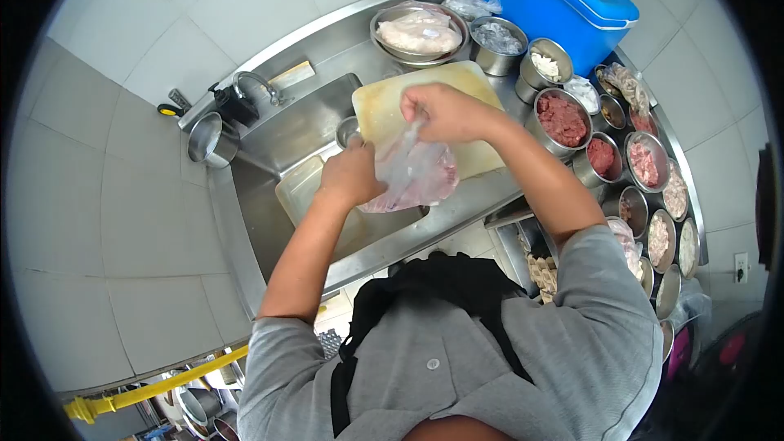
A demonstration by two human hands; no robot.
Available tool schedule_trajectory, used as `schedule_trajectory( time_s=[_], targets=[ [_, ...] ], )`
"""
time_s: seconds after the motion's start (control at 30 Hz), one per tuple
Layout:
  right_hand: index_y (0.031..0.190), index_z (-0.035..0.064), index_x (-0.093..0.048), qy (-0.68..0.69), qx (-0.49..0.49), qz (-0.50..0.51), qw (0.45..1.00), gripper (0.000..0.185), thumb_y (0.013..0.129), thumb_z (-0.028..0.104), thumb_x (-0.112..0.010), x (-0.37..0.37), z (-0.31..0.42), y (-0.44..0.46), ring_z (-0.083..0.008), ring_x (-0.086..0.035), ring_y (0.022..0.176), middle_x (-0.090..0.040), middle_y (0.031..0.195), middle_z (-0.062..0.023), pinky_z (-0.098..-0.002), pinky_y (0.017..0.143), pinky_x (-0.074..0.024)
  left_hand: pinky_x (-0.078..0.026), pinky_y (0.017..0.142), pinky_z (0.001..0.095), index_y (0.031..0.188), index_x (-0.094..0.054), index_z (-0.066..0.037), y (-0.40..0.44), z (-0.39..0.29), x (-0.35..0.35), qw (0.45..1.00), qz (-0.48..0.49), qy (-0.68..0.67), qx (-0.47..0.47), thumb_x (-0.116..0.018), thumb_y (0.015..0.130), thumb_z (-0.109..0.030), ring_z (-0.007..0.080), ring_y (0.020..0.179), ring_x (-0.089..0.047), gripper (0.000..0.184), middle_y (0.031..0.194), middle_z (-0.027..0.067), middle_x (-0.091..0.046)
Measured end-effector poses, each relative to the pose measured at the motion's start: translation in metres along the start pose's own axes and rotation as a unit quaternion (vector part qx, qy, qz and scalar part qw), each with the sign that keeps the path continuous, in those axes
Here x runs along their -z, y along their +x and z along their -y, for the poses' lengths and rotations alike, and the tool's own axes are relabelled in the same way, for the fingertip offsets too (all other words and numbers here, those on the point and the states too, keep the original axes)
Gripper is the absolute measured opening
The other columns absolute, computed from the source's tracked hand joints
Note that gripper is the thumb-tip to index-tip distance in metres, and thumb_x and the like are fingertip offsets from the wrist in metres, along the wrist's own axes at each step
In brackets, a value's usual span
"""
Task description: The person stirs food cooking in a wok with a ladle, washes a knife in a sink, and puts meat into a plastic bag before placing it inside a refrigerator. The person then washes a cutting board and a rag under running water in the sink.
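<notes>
A clear plastic bag of pink raw meat point(433, 181) hangs between my hands, over the near edge of the cutting board and the sink. My right hand point(443, 116) is closed in a pinch on the gathered top of the bag. At the bag's left side, my left hand point(351, 173) is closed on the plastic, its fingertips partly hidden. The yellowed white cutting board point(380, 102) lies beneath, across the sink's right side. Just beyond my left hand is a small metal container point(347, 130).
The steel sink point(263, 211) holds a pale plastic tray point(296, 188). A faucet point(255, 84) and metal pot point(214, 140) are at left. A bowl with bagged meat point(420, 31) stands behind the board. Several metal containers, including one of ground meat point(563, 119), line the right, near a blue cooler point(555, 4).
</notes>
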State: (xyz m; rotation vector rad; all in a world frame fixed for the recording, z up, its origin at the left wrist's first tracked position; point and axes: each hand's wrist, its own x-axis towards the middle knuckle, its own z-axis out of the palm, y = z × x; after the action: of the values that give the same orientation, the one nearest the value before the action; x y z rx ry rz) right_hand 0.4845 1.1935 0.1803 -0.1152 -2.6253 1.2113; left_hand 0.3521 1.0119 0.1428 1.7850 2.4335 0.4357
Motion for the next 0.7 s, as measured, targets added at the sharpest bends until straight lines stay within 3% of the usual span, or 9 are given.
schedule_trajectory(
  time_s=[0.07,0.1,0.2,0.23,0.27,0.43,0.53,0.6,0.7],
  targets=[
    [0.084,0.0034,-0.059,-0.158,-0.036,0.039,0.986,0.018,0.067,0.003,-0.063,-0.004,-0.018,-0.02,-0.0204,-0.054,0.069,-0.057,0.075,-0.0079,-0.0337,0.063,-0.0444,-0.049,0.087,0.0347,0.114,-0.065,-0.007,0.007,0.004,0.004,0.935,0.302,0.144,0.115,-0.071,0.069,-0.023,0.027,0.094,-0.064,0.047,0.105,0.014,-0.067],
    [0.086,0.004,-0.063,-0.316,-0.072,0.075,0.943,0.019,0.068,0.005,-0.065,-0.009,-0.027,-0.026,-0.0231,-0.057,0.072,-0.059,0.078,-0.0098,-0.0346,0.065,-0.0457,-0.049,0.087,0.0347,0.114,-0.065,-0.007,0.013,0.007,0.007,0.934,0.306,0.145,0.117,-0.071,0.069,-0.023,0.027,0.094,-0.064,0.047,0.105,0.014,-0.067],
    [0.086,0.0042,-0.067,-0.174,-0.112,0.282,0.937,0.017,0.07,0.01,-0.069,0.018,0.013,-0.032,-0.0277,-0.059,0.077,-0.063,0.087,-0.0126,-0.035,0.07,-0.0474,-0.049,0.085,0.0329,0.11,-0.068,-0.009,0.025,0.01,0.006,0.914,0.401,-0.01,0.065,-0.07,0.071,-0.022,0.0219,0.094,-0.064,0.041,0.102,0.0113,-0.069],
    [0.086,0.0042,-0.067,-0.174,-0.113,0.28,0.937,0.017,0.07,0.01,-0.069,0.015,0.014,-0.032,-0.0277,-0.059,0.077,-0.063,0.087,-0.0126,-0.035,0.07,-0.0474,-0.049,0.077,0.031,0.107,-0.069,-0.007,0.024,0.008,0.001,0.849,0.351,-0.387,0.08,-0.069,0.074,-0.02,0.0168,0.085,-0.063,0.035,0.096,0.008,-0.069],
    [0.085,0.0036,-0.067,-0.087,-0.047,0.215,0.972,0.014,0.073,0.011,-0.069,0.01,0.016,-0.032,-0.027,-0.06,0.078,-0.063,0.09,-0.0127,-0.0342,0.072,-0.0477,-0.048,0.069,0.0291,0.104,-0.07,-0.005,0.023,0.006,-0.003,0.658,0.25,-0.705,0.083,-0.067,0.077,-0.017,0.0118,0.077,-0.062,0.029,0.089,0.0046,-0.07],
    [0.09,0.0049,-0.068,0.096,0.038,-0.041,0.994,0.016,0.075,0.01,-0.065,-0.025,-0.019,-0.027,-0.0256,-0.061,0.078,-0.066,0.09,-0.0127,-0.0324,0.073,-0.0489,-0.045,0.067,0.0256,0.1,-0.068,-0.002,0.016,-0.032,-0.001,0.858,0.3,-0.415,-0.029,-0.057,0.093,-0.029,0.0091,0.073,-0.055,0.03,0.082,0.0023,-0.064],
    [0.1,0.0063,-0.066,0.514,-0.09,-0.025,0.853,0.022,0.078,0.011,-0.065,-0.061,-0.035,-0.045,-0.0243,-0.061,0.088,-0.065,0.101,-0.0106,-0.0338,0.081,-0.0473,-0.042,0.067,0.0317,0.079,-0.062,-0.002,0.016,-0.017,-0.006,0.889,0.147,-0.418,0.113,-0.055,0.093,-0.032,0.0156,0.068,-0.05,0.034,0.073,0.003,-0.058],
    [0.101,0.0089,-0.065,0.06,-0.054,-0.09,0.993,0.023,0.078,0.009,-0.065,-0.078,-0.035,-0.065,-0.0274,-0.06,0.098,-0.063,0.105,-0.0112,-0.0381,0.086,-0.0458,-0.042,0.067,0.0316,0.08,-0.062,-0.001,0.017,-0.012,-0.014,0.919,0.137,-0.357,0.093,-0.055,0.092,-0.031,0.0161,0.068,-0.051,0.033,0.072,0.004,-0.058],
    [0.095,0.0083,-0.065,-0.227,0.042,-0.189,0.955,0.019,0.076,0.008,-0.064,-0.09,-0.051,-0.072,-0.0323,-0.059,0.1,-0.063,0.105,-0.0127,-0.0427,0.087,-0.0446,-0.043,0.067,0.032,0.082,-0.062,0.0,0.029,0.013,-0.047,0.967,0.153,-0.196,-0.06,-0.057,0.09,-0.027,0.017,0.069,-0.053,0.029,0.072,0.0067,-0.058]
  ],
)
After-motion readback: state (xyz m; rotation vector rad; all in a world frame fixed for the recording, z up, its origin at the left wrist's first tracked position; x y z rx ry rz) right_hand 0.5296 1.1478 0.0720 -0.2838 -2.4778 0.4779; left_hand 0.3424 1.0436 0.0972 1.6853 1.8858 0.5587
